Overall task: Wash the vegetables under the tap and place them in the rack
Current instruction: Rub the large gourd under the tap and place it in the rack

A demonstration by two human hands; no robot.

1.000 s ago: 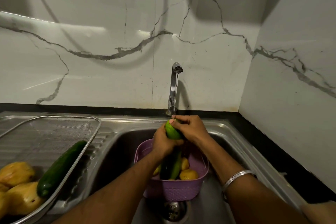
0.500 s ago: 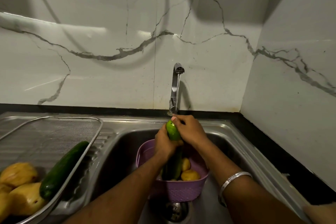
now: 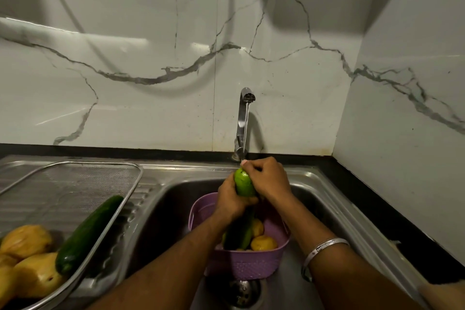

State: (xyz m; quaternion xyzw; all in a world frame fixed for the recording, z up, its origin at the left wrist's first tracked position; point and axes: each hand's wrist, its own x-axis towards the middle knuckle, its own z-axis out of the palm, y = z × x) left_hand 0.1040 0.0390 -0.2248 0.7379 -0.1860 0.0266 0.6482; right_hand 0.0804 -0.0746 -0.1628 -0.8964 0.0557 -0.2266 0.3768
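Observation:
A green cucumber point(image 3: 243, 184) stands nearly upright under the thin stream from the tap point(image 3: 243, 118). My left hand point(image 3: 232, 200) grips its middle, and my right hand point(image 3: 266, 178) curls round its pale upper end. Its dark lower end reaches down into a purple basket point(image 3: 247, 265) in the sink, which holds yellow vegetables point(image 3: 263, 243). At the left, a wire mesh rack point(image 3: 75, 184) on the drainboard holds another dark cucumber point(image 3: 88, 233) and several yellow vegetables point(image 3: 27, 238).
The steel sink point(image 3: 176, 199) has its drain point(image 3: 242, 293) just below the basket. Marble walls close in behind and on the right, with a black counter edge point(image 3: 392, 209) along the right side.
Both hands have stayed on the cucumber under the stream and shifted slightly along it. The view has drifted a little; nothing else moved.

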